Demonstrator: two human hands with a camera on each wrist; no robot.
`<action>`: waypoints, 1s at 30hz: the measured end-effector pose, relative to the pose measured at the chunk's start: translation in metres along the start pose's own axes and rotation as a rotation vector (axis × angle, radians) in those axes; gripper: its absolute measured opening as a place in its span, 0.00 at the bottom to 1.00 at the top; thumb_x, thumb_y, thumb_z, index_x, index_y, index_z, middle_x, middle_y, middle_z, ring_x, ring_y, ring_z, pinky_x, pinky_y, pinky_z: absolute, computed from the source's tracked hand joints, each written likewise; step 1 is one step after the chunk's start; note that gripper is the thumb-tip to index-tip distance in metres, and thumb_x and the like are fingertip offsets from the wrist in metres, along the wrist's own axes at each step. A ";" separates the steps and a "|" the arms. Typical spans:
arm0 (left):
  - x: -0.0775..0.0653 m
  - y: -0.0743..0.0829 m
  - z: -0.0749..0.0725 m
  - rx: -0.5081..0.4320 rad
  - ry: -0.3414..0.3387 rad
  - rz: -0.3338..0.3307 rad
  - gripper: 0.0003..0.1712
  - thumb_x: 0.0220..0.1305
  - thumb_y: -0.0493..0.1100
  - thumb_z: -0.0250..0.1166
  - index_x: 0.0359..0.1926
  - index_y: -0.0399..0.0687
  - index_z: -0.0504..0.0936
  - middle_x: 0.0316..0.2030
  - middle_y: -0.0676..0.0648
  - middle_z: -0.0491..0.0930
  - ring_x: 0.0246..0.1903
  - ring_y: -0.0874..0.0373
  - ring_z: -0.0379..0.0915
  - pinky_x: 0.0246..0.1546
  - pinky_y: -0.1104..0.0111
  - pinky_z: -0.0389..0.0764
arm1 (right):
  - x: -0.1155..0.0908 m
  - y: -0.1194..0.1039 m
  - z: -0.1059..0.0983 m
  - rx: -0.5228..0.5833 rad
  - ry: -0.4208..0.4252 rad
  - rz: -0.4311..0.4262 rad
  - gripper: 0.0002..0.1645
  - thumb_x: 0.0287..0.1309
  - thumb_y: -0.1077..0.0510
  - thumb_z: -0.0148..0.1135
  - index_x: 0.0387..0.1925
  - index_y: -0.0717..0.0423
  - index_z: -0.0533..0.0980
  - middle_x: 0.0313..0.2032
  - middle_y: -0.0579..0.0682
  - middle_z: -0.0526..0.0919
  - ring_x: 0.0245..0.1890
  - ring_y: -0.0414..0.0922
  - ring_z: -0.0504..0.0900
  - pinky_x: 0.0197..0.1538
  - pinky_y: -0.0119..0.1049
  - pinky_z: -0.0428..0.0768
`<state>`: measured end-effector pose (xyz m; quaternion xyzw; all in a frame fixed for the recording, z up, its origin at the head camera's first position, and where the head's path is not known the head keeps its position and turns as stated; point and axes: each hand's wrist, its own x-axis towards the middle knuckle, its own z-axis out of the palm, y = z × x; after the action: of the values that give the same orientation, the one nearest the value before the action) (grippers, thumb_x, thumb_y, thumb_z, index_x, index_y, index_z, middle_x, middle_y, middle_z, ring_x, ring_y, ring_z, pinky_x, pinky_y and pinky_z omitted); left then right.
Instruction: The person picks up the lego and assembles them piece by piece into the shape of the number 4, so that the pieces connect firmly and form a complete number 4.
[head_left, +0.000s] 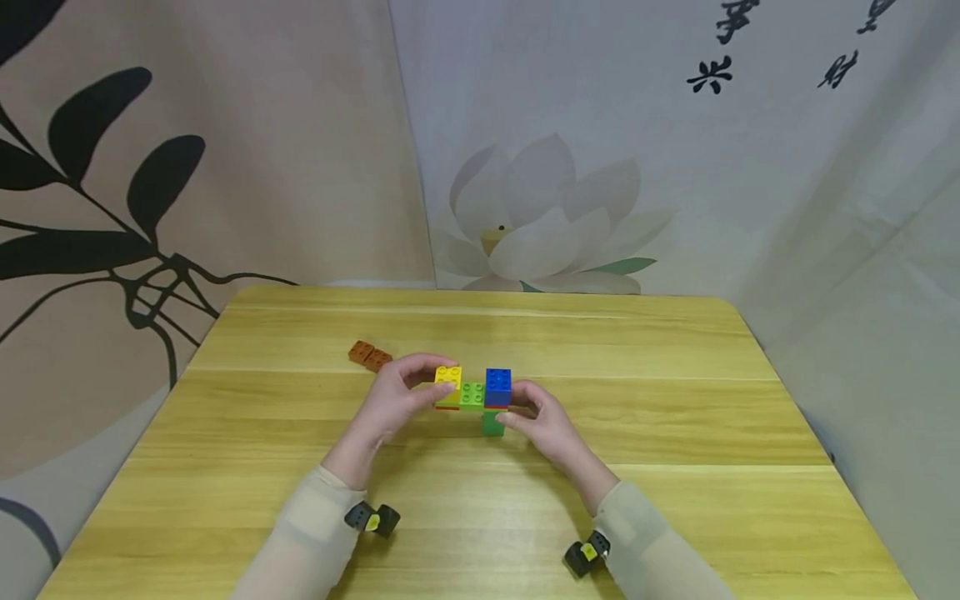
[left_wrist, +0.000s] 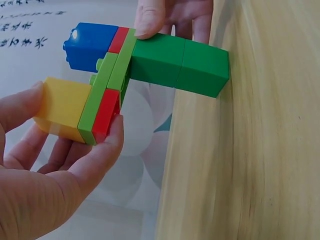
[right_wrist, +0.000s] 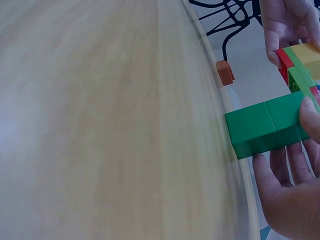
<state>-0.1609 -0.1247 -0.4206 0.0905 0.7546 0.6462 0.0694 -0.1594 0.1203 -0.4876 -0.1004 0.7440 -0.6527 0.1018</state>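
Observation:
A toy-brick build stands over the table, with a light green plate [head_left: 472,395] spanning its top. On the plate's left end sits a yellow brick [left_wrist: 62,107], with a red brick [left_wrist: 106,112] under that end. My left hand [head_left: 401,390] pinches this end, thumb and fingers on the yellow and red bricks. At the other end is a blue brick [head_left: 498,387] with a thin red layer below it. Two stacked dark green bricks [right_wrist: 267,125] form a leg under that end. My right hand [head_left: 542,421] grips around the upper green brick.
Brown bricks [head_left: 369,356] lie on the wooden table [head_left: 480,517] behind my left hand. A printed curtain [head_left: 570,108] hangs beyond the table's back edge. Small black wrist cameras are strapped at both sleeves.

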 end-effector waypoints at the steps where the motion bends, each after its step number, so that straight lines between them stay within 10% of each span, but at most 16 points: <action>1: 0.000 0.000 0.000 0.002 0.000 -0.001 0.18 0.61 0.34 0.70 0.52 0.39 0.83 0.48 0.40 0.80 0.46 0.48 0.76 0.40 0.51 0.84 | 0.000 0.000 0.000 0.001 0.000 -0.001 0.21 0.59 0.66 0.69 0.53 0.64 0.75 0.50 0.56 0.81 0.54 0.53 0.77 0.62 0.48 0.74; 19: -0.004 -0.015 -0.009 0.027 -0.011 0.063 0.21 0.64 0.41 0.69 0.57 0.40 0.80 0.51 0.40 0.79 0.52 0.48 0.75 0.46 0.67 0.80 | 0.001 0.003 0.000 -0.023 0.003 -0.014 0.19 0.60 0.63 0.68 0.52 0.62 0.76 0.48 0.54 0.81 0.52 0.50 0.78 0.60 0.48 0.75; 30: -0.001 -0.027 -0.039 0.031 0.133 0.126 0.19 0.68 0.38 0.65 0.55 0.33 0.79 0.49 0.36 0.80 0.45 0.61 0.79 0.47 0.71 0.80 | 0.001 0.003 -0.002 -0.036 0.003 0.008 0.19 0.58 0.63 0.70 0.51 0.59 0.77 0.48 0.52 0.82 0.52 0.49 0.78 0.63 0.51 0.72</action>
<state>-0.1699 -0.1665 -0.4412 0.0956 0.7601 0.6423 -0.0232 -0.1612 0.1224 -0.4899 -0.0983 0.7560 -0.6391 0.1017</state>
